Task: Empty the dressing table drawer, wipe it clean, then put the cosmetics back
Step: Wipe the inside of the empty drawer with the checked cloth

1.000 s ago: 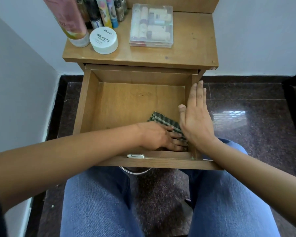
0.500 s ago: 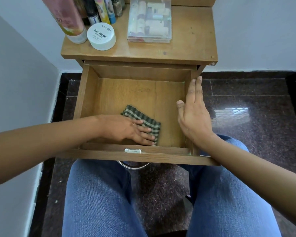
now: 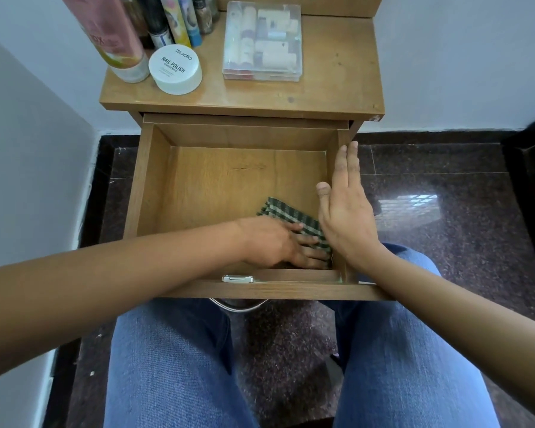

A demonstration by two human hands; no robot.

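Observation:
The wooden drawer [image 3: 142, 180] is pulled out over my knees, with only a cloth inside. My left hand [image 3: 272, 242] presses flat on the green checked cloth [image 3: 286, 211] at the drawer's front right corner. My right hand [image 3: 346, 211] lies flat with straight fingers along the drawer's right wall. On the table top [image 3: 337, 88] stand the cosmetics: a clear plastic box [image 3: 263, 41] of small items, a white round nail polish remover tub [image 3: 175, 69], a pink bottle [image 3: 112, 32] and several tubes [image 3: 173, 17] behind.
A white wall is close on the left, and another wall stands behind the table. Dark polished stone floor [image 3: 445, 227] lies to the right. A metal handle [image 3: 238, 305] hangs under the drawer front. My jeans-clad legs sit below the drawer.
My left hand slid the cloth from the front right corner leftward to the middle, then back right to the corner. The right hand stayed on the drawer's right wall.

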